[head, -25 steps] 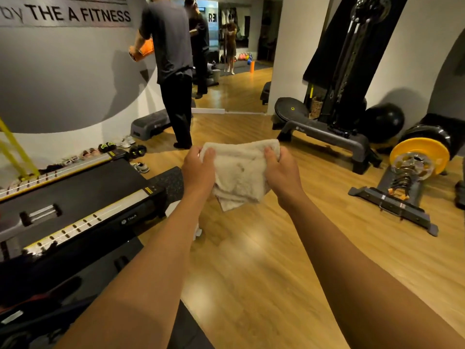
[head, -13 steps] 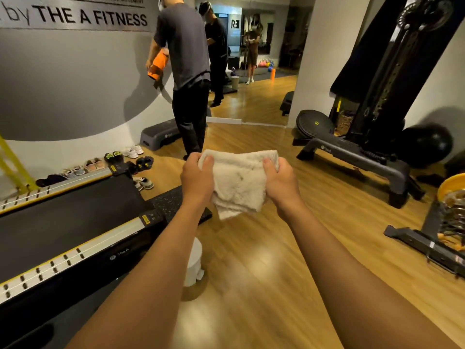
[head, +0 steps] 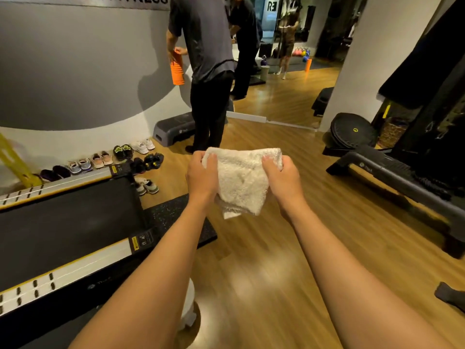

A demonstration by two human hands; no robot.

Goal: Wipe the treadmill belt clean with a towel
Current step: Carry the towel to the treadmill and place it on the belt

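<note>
While one folded cream terry towel (head: 241, 181) hangs above the wooden floor (head: 276, 273), right of the black treadmill belt (head: 65, 222), two hands, left hand (head: 202, 176) and right hand (head: 283, 181), pinch its upper corners.

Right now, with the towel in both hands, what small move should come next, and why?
Probably carry the towel left and down onto the black treadmill belt. The left hand and right hand grip it, folded, in the air over the wooden floor, beside the belt's end, so no wiping has begun.
</note>
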